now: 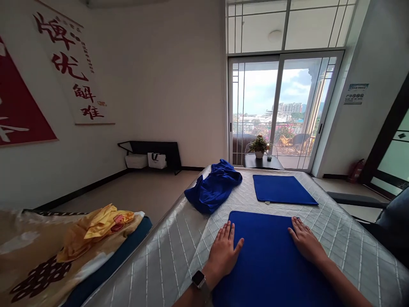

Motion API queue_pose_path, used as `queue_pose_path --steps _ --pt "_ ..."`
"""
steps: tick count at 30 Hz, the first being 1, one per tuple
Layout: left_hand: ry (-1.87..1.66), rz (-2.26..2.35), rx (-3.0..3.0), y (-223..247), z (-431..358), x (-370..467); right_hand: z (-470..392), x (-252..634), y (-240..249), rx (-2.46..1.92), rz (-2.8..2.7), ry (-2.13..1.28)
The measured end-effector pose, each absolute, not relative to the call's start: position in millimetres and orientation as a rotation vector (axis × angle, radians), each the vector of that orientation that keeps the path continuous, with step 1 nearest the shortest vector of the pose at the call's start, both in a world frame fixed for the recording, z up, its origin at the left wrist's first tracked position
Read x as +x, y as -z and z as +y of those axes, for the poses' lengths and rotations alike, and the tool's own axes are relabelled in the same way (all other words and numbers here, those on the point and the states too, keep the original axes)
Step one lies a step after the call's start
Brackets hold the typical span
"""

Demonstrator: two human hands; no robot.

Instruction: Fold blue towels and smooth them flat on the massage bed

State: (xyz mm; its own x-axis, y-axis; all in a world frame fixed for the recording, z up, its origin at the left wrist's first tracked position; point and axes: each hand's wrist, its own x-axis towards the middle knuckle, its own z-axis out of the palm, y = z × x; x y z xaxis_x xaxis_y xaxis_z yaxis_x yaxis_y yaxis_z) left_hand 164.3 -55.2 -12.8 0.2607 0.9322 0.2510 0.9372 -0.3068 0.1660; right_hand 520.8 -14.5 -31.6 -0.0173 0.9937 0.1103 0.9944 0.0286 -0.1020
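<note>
A blue cloth (265, 260) lies flat on the quilted silver-grey mattress (166, 251) directly before me. My left hand (223, 251) rests along its left edge, fingers stretched out and thumb apart on the cloth. On its right edge, near the upper right corner, my right hand (306, 241) lies flat with fingers extended. Farther back is a second flat blue piece (283, 189), with a small pale tag at its front edge. To its left sits a crumpled heap of blue fabric (214, 185).
At the lower left, another bed (32, 256) holds a bunched yellow cloth (102, 226). Beyond the mattress stand a potted plant (259, 145) on a small dark table and sliding glass doors (255, 94). A dark bench (354, 199) is at the right.
</note>
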Motion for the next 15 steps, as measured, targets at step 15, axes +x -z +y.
queue_pose_path --steps 15 --pt "0.248 -1.903 -2.493 -4.2 -45.3 166.2 -17.6 511.2 18.9 -2.141 -2.087 -0.051"
